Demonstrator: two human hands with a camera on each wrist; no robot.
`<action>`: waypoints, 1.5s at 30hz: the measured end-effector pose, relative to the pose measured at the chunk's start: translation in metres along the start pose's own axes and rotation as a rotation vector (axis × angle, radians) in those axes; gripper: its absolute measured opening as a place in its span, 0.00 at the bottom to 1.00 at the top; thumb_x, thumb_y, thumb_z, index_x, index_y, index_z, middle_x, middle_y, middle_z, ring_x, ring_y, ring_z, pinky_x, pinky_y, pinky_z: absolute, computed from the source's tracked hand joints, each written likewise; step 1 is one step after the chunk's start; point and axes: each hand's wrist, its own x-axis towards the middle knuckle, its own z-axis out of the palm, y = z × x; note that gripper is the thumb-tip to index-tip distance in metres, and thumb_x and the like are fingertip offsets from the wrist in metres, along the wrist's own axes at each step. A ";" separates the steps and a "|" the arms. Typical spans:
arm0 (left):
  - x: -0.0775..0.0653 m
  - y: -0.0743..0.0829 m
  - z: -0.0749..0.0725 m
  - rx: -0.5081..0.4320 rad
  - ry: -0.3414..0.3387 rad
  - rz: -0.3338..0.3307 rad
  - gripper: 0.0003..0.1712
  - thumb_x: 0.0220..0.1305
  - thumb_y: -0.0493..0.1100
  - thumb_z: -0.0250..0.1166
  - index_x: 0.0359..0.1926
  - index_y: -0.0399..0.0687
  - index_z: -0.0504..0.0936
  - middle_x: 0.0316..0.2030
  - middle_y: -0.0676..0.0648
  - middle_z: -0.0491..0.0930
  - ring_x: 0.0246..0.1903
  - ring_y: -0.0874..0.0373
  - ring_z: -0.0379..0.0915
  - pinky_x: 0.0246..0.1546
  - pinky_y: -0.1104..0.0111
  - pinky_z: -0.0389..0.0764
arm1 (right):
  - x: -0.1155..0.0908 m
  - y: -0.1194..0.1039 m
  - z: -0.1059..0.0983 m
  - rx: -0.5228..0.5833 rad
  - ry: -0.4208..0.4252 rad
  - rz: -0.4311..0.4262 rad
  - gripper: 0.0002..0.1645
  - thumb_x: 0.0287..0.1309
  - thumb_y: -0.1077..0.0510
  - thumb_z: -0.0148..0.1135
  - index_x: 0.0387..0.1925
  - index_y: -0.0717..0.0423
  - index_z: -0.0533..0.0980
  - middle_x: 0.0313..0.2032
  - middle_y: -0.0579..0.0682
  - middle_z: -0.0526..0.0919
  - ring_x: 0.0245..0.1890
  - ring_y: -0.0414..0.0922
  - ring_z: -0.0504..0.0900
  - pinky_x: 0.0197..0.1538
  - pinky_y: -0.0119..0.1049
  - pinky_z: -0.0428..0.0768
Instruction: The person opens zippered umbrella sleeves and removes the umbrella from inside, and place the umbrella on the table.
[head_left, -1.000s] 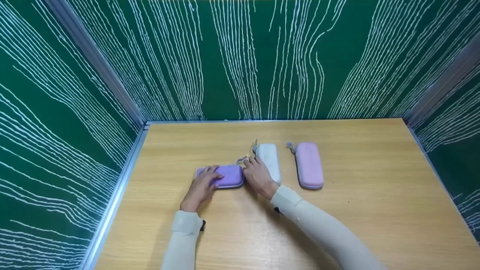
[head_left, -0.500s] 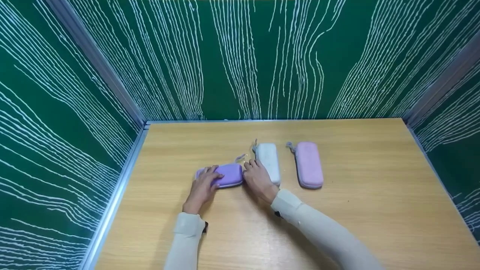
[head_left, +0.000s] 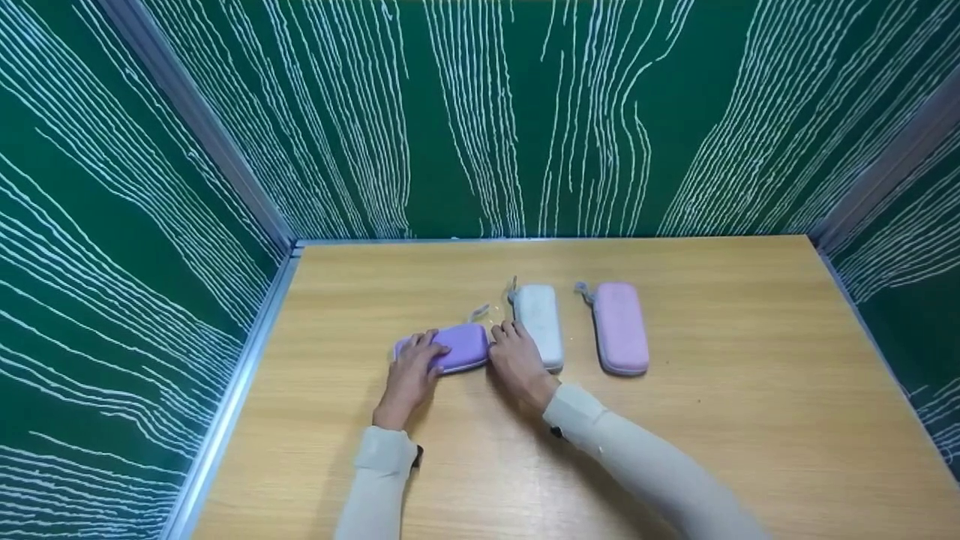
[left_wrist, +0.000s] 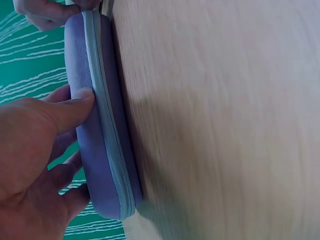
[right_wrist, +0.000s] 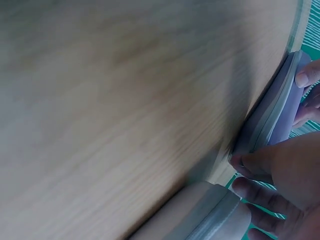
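Note:
A purple zippered case (head_left: 461, 345) lies sideways on the table, its grey zip band (left_wrist: 107, 115) facing the near side. My left hand (head_left: 411, 367) holds it, the thumb on its near side and the fingers over the top. At the case's right end, my right hand (head_left: 517, 356) pinches with thumb and forefinger; the thumb tip sits at the zip end in the right wrist view. A grey strap (head_left: 478, 312) sticks out behind that end. Just beyond the right hand stands a pale grey zippered case (head_left: 540, 322), partly covered by the hand.
Farther right lies a pink zippered case (head_left: 621, 328) with a grey pull strap (head_left: 583, 291). The wooden table (head_left: 675, 457) is bordered by green walls (head_left: 570, 112) with white wavy lines and metal framing (head_left: 232, 367).
The purple case has turned slightly, its right end shifting away from me, and its grey strap has swung back a little. Both hands keep their places on it; the other cases stay put.

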 end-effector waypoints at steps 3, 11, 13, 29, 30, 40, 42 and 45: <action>0.000 0.003 0.001 0.010 -0.008 -0.023 0.16 0.70 0.35 0.68 0.57 0.47 0.86 0.73 0.39 0.72 0.71 0.35 0.66 0.61 0.34 0.76 | -0.001 -0.001 0.002 0.001 0.017 0.019 0.05 0.59 0.65 0.69 0.36 0.58 0.88 0.44 0.54 0.83 0.48 0.52 0.78 0.60 0.45 0.77; -0.002 0.011 0.002 0.048 -0.015 -0.090 0.16 0.71 0.37 0.68 0.58 0.50 0.86 0.73 0.41 0.73 0.71 0.34 0.67 0.57 0.33 0.78 | -0.004 -0.007 0.005 -0.007 0.052 0.064 0.03 0.57 0.63 0.69 0.30 0.58 0.86 0.40 0.54 0.81 0.45 0.52 0.77 0.52 0.42 0.75; -0.002 0.013 0.003 0.057 -0.008 -0.101 0.17 0.71 0.37 0.69 0.58 0.51 0.86 0.73 0.41 0.72 0.71 0.35 0.67 0.56 0.34 0.78 | -0.004 -0.008 0.004 -0.007 0.053 0.075 0.03 0.58 0.63 0.68 0.31 0.59 0.86 0.40 0.54 0.81 0.45 0.52 0.77 0.52 0.43 0.76; -0.005 0.018 0.011 0.136 0.102 -0.085 0.16 0.70 0.39 0.70 0.57 0.51 0.85 0.69 0.41 0.76 0.68 0.40 0.69 0.64 0.38 0.74 | -0.005 -0.021 0.007 -0.001 0.139 0.153 0.03 0.55 0.66 0.68 0.29 0.60 0.86 0.40 0.55 0.81 0.45 0.52 0.76 0.51 0.43 0.77; -0.005 0.019 0.011 0.138 0.109 -0.087 0.16 0.69 0.39 0.70 0.57 0.51 0.85 0.69 0.40 0.76 0.68 0.39 0.69 0.64 0.38 0.74 | -0.005 -0.021 0.007 -0.002 0.147 0.156 0.03 0.55 0.66 0.67 0.28 0.59 0.86 0.39 0.55 0.81 0.45 0.52 0.76 0.51 0.43 0.77; -0.005 0.021 0.017 0.217 0.168 -0.060 0.16 0.67 0.40 0.72 0.55 0.50 0.87 0.65 0.41 0.79 0.65 0.41 0.72 0.67 0.45 0.71 | -0.003 -0.026 0.006 -0.014 0.119 0.183 0.07 0.58 0.64 0.64 0.26 0.57 0.84 0.38 0.54 0.79 0.46 0.51 0.76 0.55 0.44 0.75; -0.006 0.022 0.019 0.209 0.177 -0.066 0.16 0.68 0.41 0.71 0.55 0.51 0.87 0.66 0.40 0.79 0.65 0.41 0.72 0.67 0.44 0.70 | -0.003 -0.026 0.006 -0.009 0.106 0.181 0.06 0.58 0.64 0.64 0.28 0.59 0.85 0.39 0.54 0.80 0.46 0.52 0.76 0.56 0.44 0.76; -0.006 0.024 0.020 0.192 0.188 -0.076 0.16 0.68 0.40 0.71 0.55 0.50 0.87 0.65 0.39 0.79 0.64 0.39 0.73 0.66 0.43 0.70 | -0.003 -0.027 0.006 0.000 0.086 0.180 0.06 0.59 0.64 0.64 0.31 0.60 0.85 0.41 0.55 0.80 0.47 0.52 0.77 0.58 0.44 0.76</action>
